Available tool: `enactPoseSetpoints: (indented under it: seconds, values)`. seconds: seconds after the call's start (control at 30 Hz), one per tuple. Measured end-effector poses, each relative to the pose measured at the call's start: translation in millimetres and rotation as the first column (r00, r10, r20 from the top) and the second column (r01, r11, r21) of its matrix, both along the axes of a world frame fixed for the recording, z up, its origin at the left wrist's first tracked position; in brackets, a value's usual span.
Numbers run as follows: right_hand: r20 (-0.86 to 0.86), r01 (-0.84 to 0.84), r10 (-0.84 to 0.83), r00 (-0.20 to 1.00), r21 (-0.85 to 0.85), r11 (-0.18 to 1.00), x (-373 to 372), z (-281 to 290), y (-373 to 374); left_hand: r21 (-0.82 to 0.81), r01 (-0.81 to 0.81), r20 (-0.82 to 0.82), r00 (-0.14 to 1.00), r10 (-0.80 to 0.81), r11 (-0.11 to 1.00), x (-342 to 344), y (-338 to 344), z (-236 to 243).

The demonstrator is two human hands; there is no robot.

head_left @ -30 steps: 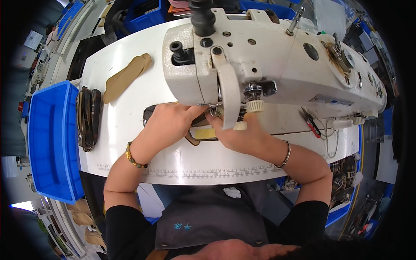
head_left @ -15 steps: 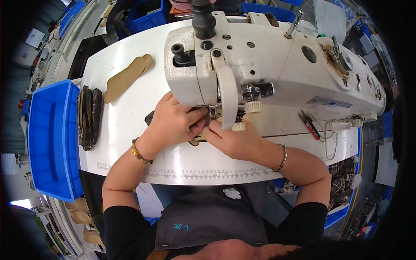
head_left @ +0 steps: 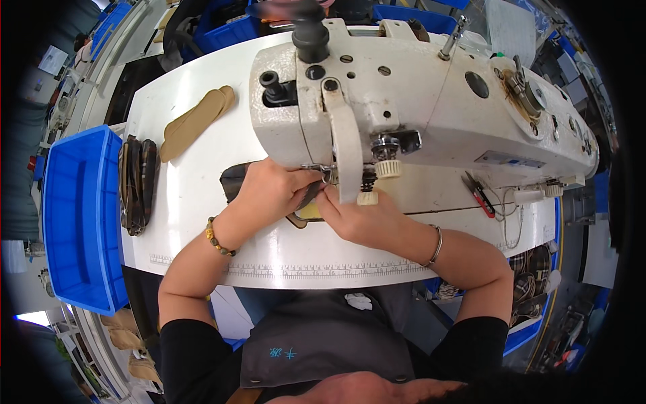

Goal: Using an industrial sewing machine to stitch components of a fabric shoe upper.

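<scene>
- Two bare forearms reach over the white surface, crossing a printed ruler strip along its near edge; a beaded bracelet circles the left wrist, a metal bangle the right.
- Right hand: its thumb and forefinger are pinched together on the edge of a dark fabric piece.
- Left hand: its fingers are clamped on the same piece, which lies flat under the sewing machine, beside the presser foot; part of it shows left of this hand.
- Red-and-black thread snips lie well to the right.
- Far left, a blue bin stands beside a row of plaid pieces.
- Farther back, tan pieces overlap on the surface.
</scene>
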State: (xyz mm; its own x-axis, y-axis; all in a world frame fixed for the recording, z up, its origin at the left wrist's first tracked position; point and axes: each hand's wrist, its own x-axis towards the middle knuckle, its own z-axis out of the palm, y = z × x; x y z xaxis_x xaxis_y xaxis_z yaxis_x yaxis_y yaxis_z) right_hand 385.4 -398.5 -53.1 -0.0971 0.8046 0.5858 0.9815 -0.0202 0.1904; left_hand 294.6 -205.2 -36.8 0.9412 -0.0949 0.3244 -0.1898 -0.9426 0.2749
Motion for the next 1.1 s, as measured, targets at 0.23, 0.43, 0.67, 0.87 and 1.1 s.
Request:
enactPoseSetpoints:
  seconds: [0.23, 0.43, 0.67, 0.87, 1.1]
  values:
    - [-0.157, -0.061, 0.068, 0.985, 0.047, 0.997, 3.3, -15.5, 10.9, -0.111, 0.012, 0.011, 1.000, -0.011, 0.994, -1.1, 0.4, 6.1]
    - [-0.084, -0.015, 0.013, 0.996, -0.024, 1.000, -5.0, -12.1, 6.7, 0.019, 0.084, 0.019, 0.996, -0.085, 0.996, -4.9, -3.3, 4.3]
    - [-0.102, -0.010, -0.006, 0.995, -0.158, 0.987, -12.0, -0.5, -3.0, 0.126, 0.091, -0.145, 0.987, -0.072, 0.988, -9.3, -7.0, 17.7]
    - [-0.110, -0.016, 0.007, 0.994, -0.083, 0.996, -9.6, -0.9, -0.7, 0.099, 0.090, -0.099, 0.992, -0.080, 0.991, -4.0, -6.8, 17.7]
    - [-0.094, 0.086, -0.117, 0.989, -0.276, 0.957, -6.5, -5.4, -4.1, 0.117, 0.062, -0.108, 0.993, -0.049, 0.991, -0.8, -6.2, 24.6]
